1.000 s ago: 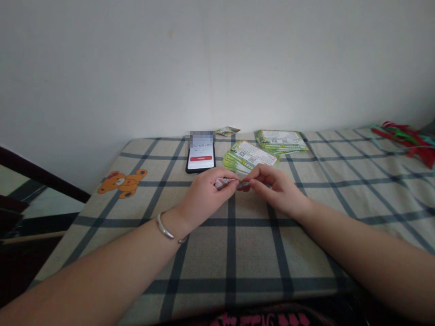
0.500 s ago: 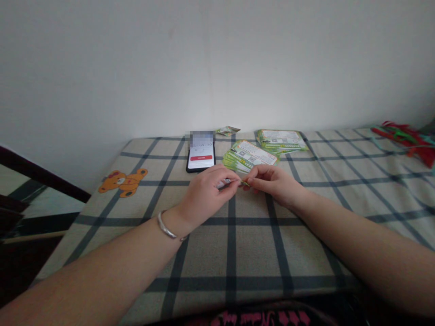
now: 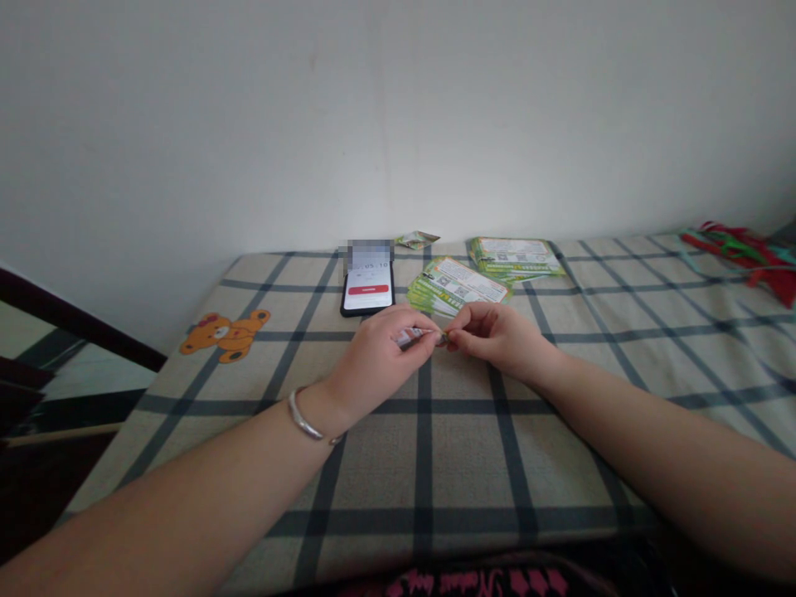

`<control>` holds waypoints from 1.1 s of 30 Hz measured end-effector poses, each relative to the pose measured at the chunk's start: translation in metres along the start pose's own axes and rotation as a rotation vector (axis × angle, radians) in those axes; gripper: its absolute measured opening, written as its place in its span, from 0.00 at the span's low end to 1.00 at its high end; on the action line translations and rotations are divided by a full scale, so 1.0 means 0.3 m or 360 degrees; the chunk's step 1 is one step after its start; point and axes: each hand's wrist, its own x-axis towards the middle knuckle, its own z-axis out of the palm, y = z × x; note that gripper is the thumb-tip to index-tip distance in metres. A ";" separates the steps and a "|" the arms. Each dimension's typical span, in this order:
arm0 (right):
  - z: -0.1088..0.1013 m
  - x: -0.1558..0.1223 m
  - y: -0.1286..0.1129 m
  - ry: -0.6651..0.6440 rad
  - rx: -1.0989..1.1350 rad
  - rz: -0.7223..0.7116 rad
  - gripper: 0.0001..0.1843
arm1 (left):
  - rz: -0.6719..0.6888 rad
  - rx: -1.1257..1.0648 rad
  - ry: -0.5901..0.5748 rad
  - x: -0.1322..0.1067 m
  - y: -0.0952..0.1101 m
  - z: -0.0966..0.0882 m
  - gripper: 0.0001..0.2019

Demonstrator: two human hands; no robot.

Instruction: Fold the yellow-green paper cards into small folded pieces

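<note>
My left hand (image 3: 389,348), with a silver bangle (image 3: 303,417) at the wrist, pinches a small printed paper piece (image 3: 410,335) between thumb and fingers. Most of the paper is hidden by my fingers, and it looks folded. At its right end my right hand (image 3: 497,336) pinches the paper with thumb and index finger. The fingertips of both hands almost meet over the table. Just beyond them lies a fanned stack of green and white printed cards (image 3: 463,283), partly behind my right hand.
A phone (image 3: 368,290) with a lit screen lies behind my left hand. Near the wall are a folded green paper piece (image 3: 418,240) and a second card stack (image 3: 519,255). A bear sticker (image 3: 225,334) is at left on the checked tablecloth (image 3: 460,456); red and green strips (image 3: 746,257) lie far right.
My right fingertips have shifted slightly at the paper's end, and less of its green edge shows. My left hand stays almost in place.
</note>
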 end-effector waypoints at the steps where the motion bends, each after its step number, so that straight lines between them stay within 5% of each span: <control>1: 0.005 -0.002 -0.003 0.0032 -0.0052 -0.0018 0.09 | 0.0003 0.0005 0.0002 0.000 -0.001 0.000 0.03; 8: 0.035 -0.034 -0.038 0.0359 -0.0812 -0.0346 0.01 | 0.0148 0.0128 0.0010 -0.006 -0.010 0.002 0.03; 13: 0.042 -0.052 -0.051 0.0404 -0.1129 -0.0545 0.02 | 0.0153 0.0131 -0.0006 -0.011 0.004 -0.007 0.02; 23: 0.056 -0.037 -0.045 0.0303 -0.0614 -0.0329 0.02 | 0.0151 0.0162 0.0028 -0.007 0.016 -0.005 0.04; 33: 0.070 -0.045 -0.041 0.0295 -0.0544 -0.0182 0.03 | 0.0169 0.0178 0.0035 -0.004 0.025 -0.005 0.06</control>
